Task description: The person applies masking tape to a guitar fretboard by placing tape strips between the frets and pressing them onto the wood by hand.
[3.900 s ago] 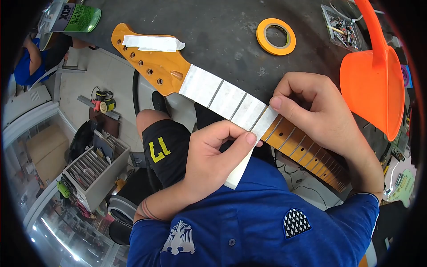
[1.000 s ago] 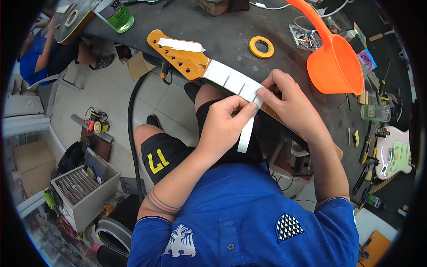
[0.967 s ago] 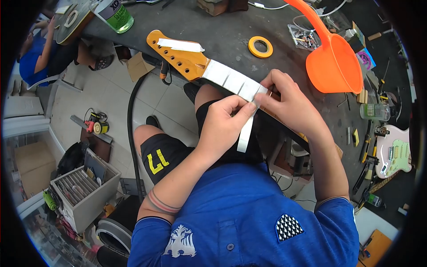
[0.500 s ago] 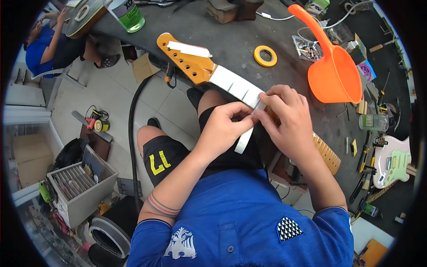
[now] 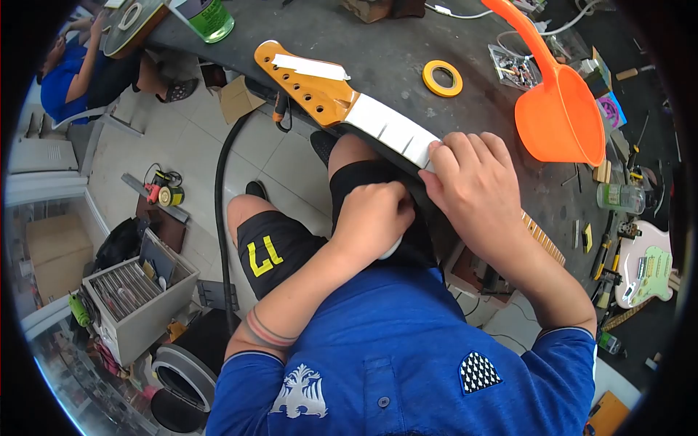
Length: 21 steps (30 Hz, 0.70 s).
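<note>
A guitar neck (image 5: 331,109) with an amber headstock lies slantwise along the near edge of the bench. White masking tape (image 5: 389,127) covers its fingerboard, with several dark fret slits showing, and another white strip (image 5: 313,67) lies on the headstock. My right hand (image 5: 476,174) is closed over the taped neck, thumb and fingers at the tape's lower end. Over my lap, apart from the neck, my left hand (image 5: 374,218) is closed on white tape; only a bit of it (image 5: 392,248) shows below the fingers.
On the bench are a yellow tape roll (image 5: 442,78), an orange dipper (image 5: 560,116), a box of small parts (image 5: 515,69) and a bottle of green liquid (image 5: 207,20). A second fretted neck (image 5: 544,238) and a pink guitar body (image 5: 647,265) lie at right. Another person (image 5: 65,83) sits at far left.
My left hand has moved down and away from the neck, taking the hanging tape with it. My right hand stays on the neck. The view has shifted slightly.
</note>
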Available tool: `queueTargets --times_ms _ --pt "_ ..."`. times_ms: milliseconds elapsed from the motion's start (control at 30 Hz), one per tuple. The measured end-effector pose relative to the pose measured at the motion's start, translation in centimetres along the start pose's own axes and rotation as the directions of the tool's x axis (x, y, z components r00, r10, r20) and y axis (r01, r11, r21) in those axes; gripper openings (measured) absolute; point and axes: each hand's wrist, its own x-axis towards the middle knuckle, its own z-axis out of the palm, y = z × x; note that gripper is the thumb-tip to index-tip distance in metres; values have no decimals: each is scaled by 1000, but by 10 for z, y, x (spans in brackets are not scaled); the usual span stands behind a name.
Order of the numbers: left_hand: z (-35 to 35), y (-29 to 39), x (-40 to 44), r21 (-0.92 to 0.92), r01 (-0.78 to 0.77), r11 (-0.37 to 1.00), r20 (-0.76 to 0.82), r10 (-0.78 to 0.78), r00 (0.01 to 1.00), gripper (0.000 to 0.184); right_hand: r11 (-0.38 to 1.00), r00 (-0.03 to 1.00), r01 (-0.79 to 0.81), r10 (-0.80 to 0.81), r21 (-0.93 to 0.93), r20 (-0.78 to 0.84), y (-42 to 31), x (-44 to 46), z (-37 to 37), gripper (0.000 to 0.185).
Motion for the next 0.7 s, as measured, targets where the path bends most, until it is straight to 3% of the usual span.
queueTargets --times_ms 33,100,167,267,333,400,433,467,500,633,700 --pt "-1 -5 -3 -222 35 974 64 -21 998 13 1000 1000 -10 10 -25 7 -2 0 4 28" --pt "-9 -10 -10 -613 146 776 202 -25 979 12 998 999 -36 38 -57 26 -5 -2 9 30" --pt "-21 -12 -10 -661 153 734 193 -31 981 10 996 998 -56 58 -68 34 -7 -1 11 32" --pt "-40 -9 -15 -670 21 742 82 46 996 12 996 996 -84 84 22 -14 -6 -2 -5 39" --pt "-49 -6 -22 -635 -150 758 -27 172 985 18 966 992 -116 125 231 -25 -11 -9 -25 44" --pt "-60 2 -22 -459 -339 821 -69 347 935 37 871 990 -138 115 472 77 -9 -23 -39 52" --pt "-63 7 -22 -378 -411 830 -77 414 907 43 636 914 -382 152 671 376 -12 -29 -50 46" --pt "-63 13 -21 -333 -488 807 -104 482 870 53 481 873 -476 157 736 462 -17 -33 -53 42" --pt "-63 18 -20 -339 -506 793 -102 504 858 56 311 826 -561 148 767 544 -19 -35 -55 39" --pt "-55 27 -14 -217 -580 785 -94 574 813 64 86 705 -708 129 701 697 -6 -33 -56 24" --pt "-56 31 -10 -226 -569 791 -86 566 820 69 151 768 -639 73 754 636 6 -38 -50 21"
